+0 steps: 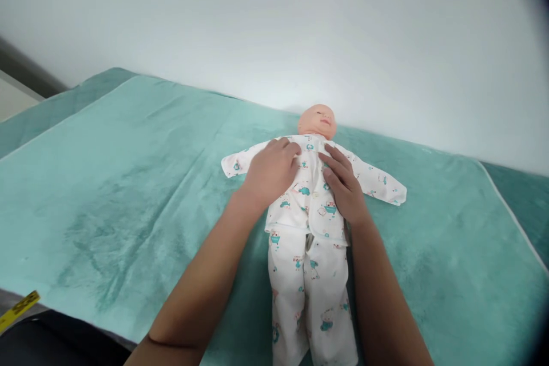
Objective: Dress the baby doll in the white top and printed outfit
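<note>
A baby doll (318, 120) lies on its back, its head by the wall and its arms spread. It wears a white printed shirt (303, 191) with a front opening and matching white trousers (289, 291). On the chest, my left hand (275, 166) has its fingers bent and close together on the shirt; its fingertips are partly hidden. Across the front opening, my right hand (345, 186) rests on the shirt with fingers stretched and apart. The sleeve ends lie flat on either side, with no doll hands showing.
A green plush cloth (128, 183) with pale edging covers the surface under the doll. Behind it rises a white wall (257, 23). A yellow strip with black marks (19, 310) and a dark object (55, 340) are at the lower left.
</note>
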`<state>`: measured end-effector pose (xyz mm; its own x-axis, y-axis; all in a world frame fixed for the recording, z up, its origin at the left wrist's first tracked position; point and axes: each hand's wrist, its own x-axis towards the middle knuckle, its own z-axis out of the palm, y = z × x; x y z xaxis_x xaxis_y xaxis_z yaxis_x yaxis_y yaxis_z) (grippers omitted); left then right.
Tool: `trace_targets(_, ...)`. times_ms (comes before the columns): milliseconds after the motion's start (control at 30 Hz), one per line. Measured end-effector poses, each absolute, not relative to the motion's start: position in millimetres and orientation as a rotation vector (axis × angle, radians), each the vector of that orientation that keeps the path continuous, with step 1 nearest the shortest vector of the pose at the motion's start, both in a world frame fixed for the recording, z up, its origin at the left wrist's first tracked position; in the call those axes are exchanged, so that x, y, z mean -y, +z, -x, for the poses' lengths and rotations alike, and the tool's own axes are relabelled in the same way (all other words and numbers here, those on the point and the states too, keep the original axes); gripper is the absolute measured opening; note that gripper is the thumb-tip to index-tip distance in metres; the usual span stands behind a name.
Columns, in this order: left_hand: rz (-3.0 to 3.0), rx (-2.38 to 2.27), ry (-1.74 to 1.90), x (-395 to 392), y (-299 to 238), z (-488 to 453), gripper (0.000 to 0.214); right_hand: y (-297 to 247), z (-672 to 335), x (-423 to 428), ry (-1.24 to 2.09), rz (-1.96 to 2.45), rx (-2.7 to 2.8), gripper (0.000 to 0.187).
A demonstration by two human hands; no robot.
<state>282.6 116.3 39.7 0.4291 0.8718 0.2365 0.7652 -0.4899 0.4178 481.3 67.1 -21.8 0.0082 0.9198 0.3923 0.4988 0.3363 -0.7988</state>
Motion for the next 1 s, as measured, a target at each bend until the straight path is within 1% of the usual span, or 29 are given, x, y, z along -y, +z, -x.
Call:
trace_targets(67,-2.486,-1.637,0.460,-119.2,33.3,-283.5,0.025,-25.5,-483.0,-68.4,0.603,1.283,1.555,0.038)
trace_targets(133,-2.444,-1.720,0.288,-121.5,29.2,-283.2,0.028,-29.2,-484.6,-70.1,0.653,1.282,1.473,0.039)
trace_targets(267,-2.340,-1.757,0.114,-124.1,24.4,-282.0,0.054,-35.9,-486.7,-73.2,0.722,1.329,1.298,0.040)
trace_targets(333,-2.350,-1.711,0.074,-124.4,23.1,-282.1,0.058,-38.1,-486.8,-73.8,0.727,1.350,1.238,0.041)
trace_targets(500,-2.412,-1.677,0.018,-123.7,31.0,-281.4,0.047,-37.9,-485.8,-72.6,0.701,1.346,1.189,0.038)
trace_targets(667,-2.374,-1.716,-0.045,-123.8,44.0,-274.4,0.045,-34.8,-485.5,-70.7,0.675,1.358,1.172,0.035)
trace_targets(867,-2.370,-1.747,-0.002,-133.9,26.3,-269.0,0.039,-44.1,-488.7,-73.9,0.569,1.309,1.104,0.030)
trace_targets(933,-2.346,-1.813,0.081,-140.3,17.2,-269.7,0.033,-49.6,-492.8,-79.1,0.536,1.286,1.042,0.027)
trace_targets(1000,-2.312,-1.932,0.292,-147.2,6.9,-271.8,0.029,-54.8,-497.8,-85.8,0.517,1.292,0.997,0.025)
